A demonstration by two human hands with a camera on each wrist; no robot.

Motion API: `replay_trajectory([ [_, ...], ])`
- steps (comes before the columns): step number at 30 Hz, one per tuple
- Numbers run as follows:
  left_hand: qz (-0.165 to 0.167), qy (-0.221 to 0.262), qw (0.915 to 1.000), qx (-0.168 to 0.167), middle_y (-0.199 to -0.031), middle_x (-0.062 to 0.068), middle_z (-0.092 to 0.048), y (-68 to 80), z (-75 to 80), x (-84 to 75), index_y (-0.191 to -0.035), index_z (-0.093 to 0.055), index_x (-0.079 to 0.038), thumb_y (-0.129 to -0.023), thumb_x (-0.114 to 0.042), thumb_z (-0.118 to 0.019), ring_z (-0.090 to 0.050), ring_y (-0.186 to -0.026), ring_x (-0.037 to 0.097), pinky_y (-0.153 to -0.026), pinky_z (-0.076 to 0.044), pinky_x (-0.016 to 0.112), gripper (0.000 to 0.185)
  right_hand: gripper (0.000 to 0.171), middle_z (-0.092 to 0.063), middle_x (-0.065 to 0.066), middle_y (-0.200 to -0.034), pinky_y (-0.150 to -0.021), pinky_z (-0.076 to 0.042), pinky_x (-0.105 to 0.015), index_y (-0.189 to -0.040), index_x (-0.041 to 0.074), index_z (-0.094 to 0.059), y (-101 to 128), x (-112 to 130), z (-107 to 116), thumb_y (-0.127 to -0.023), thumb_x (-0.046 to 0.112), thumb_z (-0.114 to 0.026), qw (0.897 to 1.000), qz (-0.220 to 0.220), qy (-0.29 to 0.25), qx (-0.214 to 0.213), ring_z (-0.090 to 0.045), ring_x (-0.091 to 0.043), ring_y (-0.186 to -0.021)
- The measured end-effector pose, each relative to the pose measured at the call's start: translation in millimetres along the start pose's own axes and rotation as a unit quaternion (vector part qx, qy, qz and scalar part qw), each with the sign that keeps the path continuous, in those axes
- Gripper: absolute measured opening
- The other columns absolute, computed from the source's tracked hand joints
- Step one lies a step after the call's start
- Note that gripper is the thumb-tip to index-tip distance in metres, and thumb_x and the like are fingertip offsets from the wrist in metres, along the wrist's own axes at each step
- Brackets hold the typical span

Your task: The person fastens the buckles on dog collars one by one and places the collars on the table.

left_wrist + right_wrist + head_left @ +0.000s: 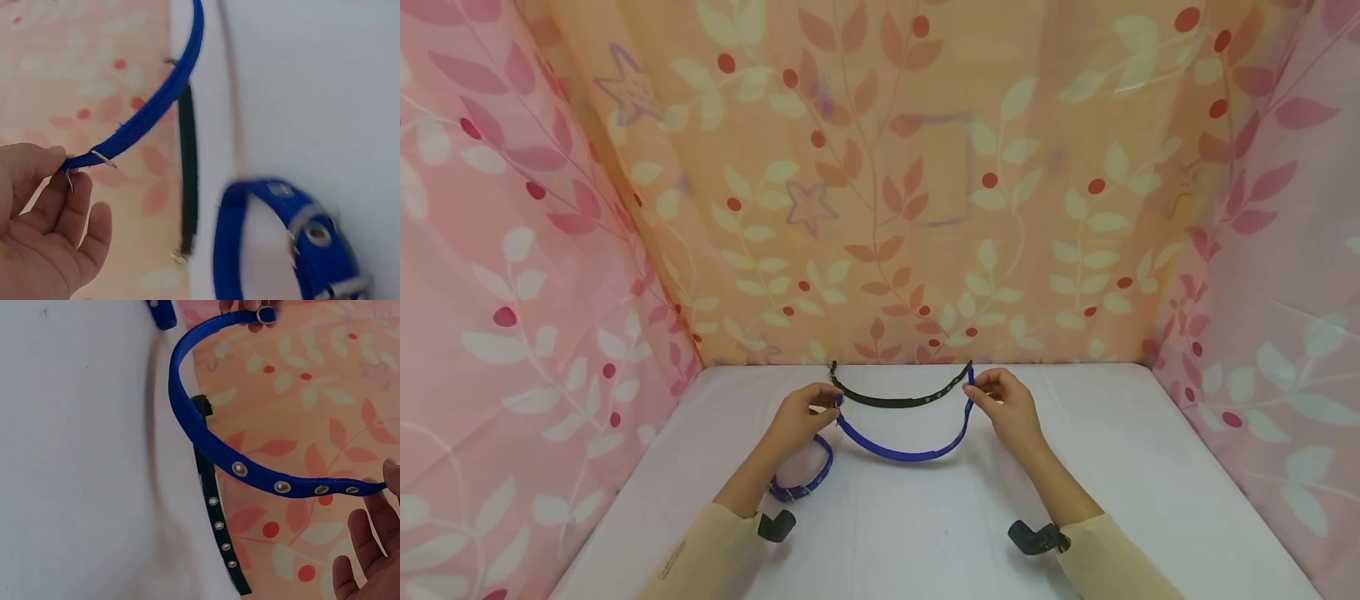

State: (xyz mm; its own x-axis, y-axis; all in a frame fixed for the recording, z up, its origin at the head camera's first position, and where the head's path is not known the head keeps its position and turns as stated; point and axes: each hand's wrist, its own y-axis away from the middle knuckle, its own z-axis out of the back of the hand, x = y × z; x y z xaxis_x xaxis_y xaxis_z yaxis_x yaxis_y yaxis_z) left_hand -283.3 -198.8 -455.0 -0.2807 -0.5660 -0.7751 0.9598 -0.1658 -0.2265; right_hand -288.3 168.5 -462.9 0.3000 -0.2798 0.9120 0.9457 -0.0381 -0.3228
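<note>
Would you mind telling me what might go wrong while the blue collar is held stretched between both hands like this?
The left hand and right hand each only pinch a tip of the open blue collar, so an end might slip free. Its sagging middle could snag the black collar or the buckled blue collar nearby.

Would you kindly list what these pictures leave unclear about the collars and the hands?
- Buckled blue collar: blurred in the left wrist view, cut by the bottom edge; half behind the left hand in the head view.
- Black collar: eyelets too small in the head view.
- Right hand: grip on the open blue collar cut off by the right wrist view's edge.
</note>
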Motion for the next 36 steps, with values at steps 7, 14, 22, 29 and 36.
replay_trajectory([
  [7, -0.010, 0.006, 0.9999, 0.012, -0.106, -0.004, -0.073, 15.8, 2.4, -29.0, -0.121, -0.071, -0.020, -0.094, -0.013, -0.075, -0.066, -0.101, 0.013, -0.090, -0.056, 0.035, 0.028, 0.028, -0.073, -0.005, -0.101, -0.096, -0.049, -0.031, -0.104, 0.009, -0.067, 12, 18, 5, -0.091, 0.029, -0.080, 0.998, 0.057, 0.001, 0.002, -0.063, -0.010, -0.101],
  [14, -0.044, -0.001, 0.9990, 0.004, -0.101, -0.009, -0.069, 31.2, 7.8, -61.2, -0.118, -0.071, -0.023, -0.094, -0.019, -0.076, -0.063, -0.097, 0.013, -0.086, -0.056, 0.032, 0.025, 0.019, -0.074, 0.004, -0.100, -0.100, -0.047, -0.045, -0.101, 0.017, -0.068, 28, 49, 13, -0.091, 0.028, -0.081, 0.995, 0.094, 0.022, 0.017, -0.063, -0.010, -0.107],
  [22, -0.056, 0.004, 0.9984, -0.008, -0.099, -0.011, -0.068, 50.2, 11.5, -94.3, -0.116, -0.073, -0.025, -0.092, -0.031, -0.078, -0.063, -0.097, 0.011, -0.087, -0.057, 0.031, 0.026, 0.016, -0.075, 0.011, -0.097, -0.103, -0.045, -0.040, -0.099, 0.020, -0.068, 42, 71, 20, -0.090, 0.022, -0.081, 0.990, 0.134, 0.047, 0.026, -0.063, -0.006, -0.112],
  [29, -0.069, 0.026, 0.9972, 0.008, -0.100, -0.012, -0.068, 63.2, 11.0, -116.7, -0.111, -0.074, -0.028, -0.092, -0.031, -0.079, -0.064, -0.098, 0.013, -0.087, -0.057, 0.030, 0.020, 0.023, -0.072, 0.011, -0.098, -0.098, -0.046, -0.019, -0.098, 0.024, -0.070, 52, 84, 23, -0.085, 0.011, -0.085, 0.978, 0.194, 0.068, 0.028, -0.065, -0.005, -0.104],
  [36, -0.052, 0.066, 0.9953, 0.047, -0.104, -0.009, -0.068, 75.0, 7.8, -130.5, -0.115, -0.073, -0.028, -0.091, -0.032, -0.080, -0.065, -0.101, 0.019, -0.084, -0.057, 0.031, 0.025, 0.031, -0.070, 0.010, -0.099, -0.096, -0.047, -0.017, -0.097, 0.025, -0.071, 56, 95, 25, -0.080, 0.005, -0.087, 0.961, 0.262, 0.063, 0.054, -0.063, -0.009, -0.102],
])
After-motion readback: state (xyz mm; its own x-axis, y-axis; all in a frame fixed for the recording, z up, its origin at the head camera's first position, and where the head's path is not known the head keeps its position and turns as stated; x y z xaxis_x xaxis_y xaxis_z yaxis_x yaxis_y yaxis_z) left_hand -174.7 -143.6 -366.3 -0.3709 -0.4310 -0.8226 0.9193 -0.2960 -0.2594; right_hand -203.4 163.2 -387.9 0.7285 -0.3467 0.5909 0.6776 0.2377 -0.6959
